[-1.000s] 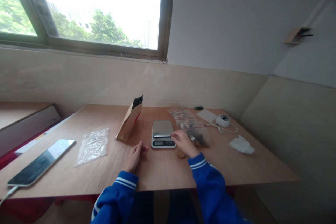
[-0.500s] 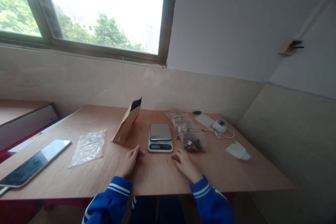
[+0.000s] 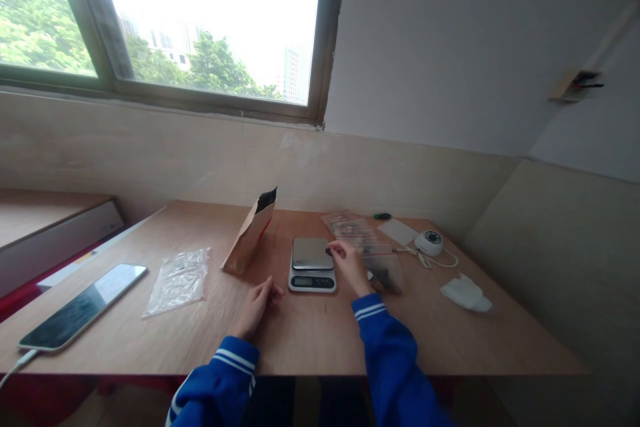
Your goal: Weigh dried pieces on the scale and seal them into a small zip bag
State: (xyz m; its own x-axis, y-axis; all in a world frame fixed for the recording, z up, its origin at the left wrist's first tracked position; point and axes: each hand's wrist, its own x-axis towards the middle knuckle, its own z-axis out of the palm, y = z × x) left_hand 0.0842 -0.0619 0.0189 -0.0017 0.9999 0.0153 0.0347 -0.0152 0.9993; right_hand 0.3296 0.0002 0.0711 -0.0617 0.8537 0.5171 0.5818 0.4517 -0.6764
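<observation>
My right hand (image 3: 350,265) reaches over the right edge of the kitchen scale's metal plate (image 3: 311,252). Between its fingertips is a small dark brown piece (image 3: 329,251), whose kind I cannot make out. Below the plate, the scale's display (image 3: 303,282) faces me; no figures are legible. My left hand (image 3: 256,308) rests on the table left of the scale, fingers loosely curled and nothing visible in them. Clear zip bags (image 3: 385,267) with dark brown pieces lie to the right, partly hidden by my right hand. Behind my left hand stands an opened brown paper pouch (image 3: 245,240).
A flat clear plastic bag (image 3: 177,280) and a phone (image 3: 83,307) with a cable lie at the left. On the right are a white dome camera (image 3: 429,242) with its cord, a crumpled white tissue (image 3: 466,293), a white card (image 3: 397,232) and a green-handled tool (image 3: 383,216).
My right hand has risen from the table in front of the bags to the scale plate's right edge, carrying the brown piece. The left hand stays beside the scale. The view has shifted slightly.
</observation>
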